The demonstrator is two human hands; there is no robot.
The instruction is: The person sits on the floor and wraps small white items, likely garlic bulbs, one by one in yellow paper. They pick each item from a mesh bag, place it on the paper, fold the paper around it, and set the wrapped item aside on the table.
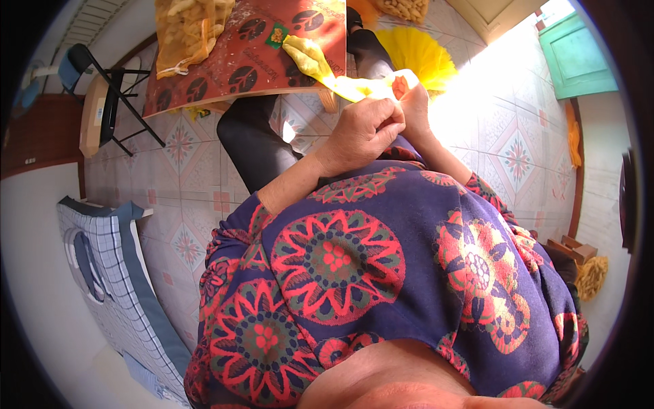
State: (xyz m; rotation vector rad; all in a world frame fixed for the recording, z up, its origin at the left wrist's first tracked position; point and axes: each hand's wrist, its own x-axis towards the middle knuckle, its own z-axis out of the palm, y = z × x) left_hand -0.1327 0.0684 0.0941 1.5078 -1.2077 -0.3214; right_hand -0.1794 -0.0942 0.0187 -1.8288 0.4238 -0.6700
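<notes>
A yellow mesh bag (309,57) lies with its filled end on the red-covered table (225,76). Its narrow neck stretches off the table edge to my hands. My left hand (365,128) is curled, fingertips pinched together, against the gathered neck; what lies inside the pinch is hidden. Beside it, my right hand (415,105) grips the bag's bright end, with thumb and fingers raised around it. Strong sunlight washes out detail there. Close to the bag on the table is a small green label (277,36) with a picture on it.
An orange mesh bag (191,33) of pale, peanut-like pieces stands on the table. Yellow netting (419,56) is heaped on the tiled floor beyond my knee, near another filled bag (406,9). A folding chair (115,97) and a checked cloth-covered piece of furniture (112,266) are at left.
</notes>
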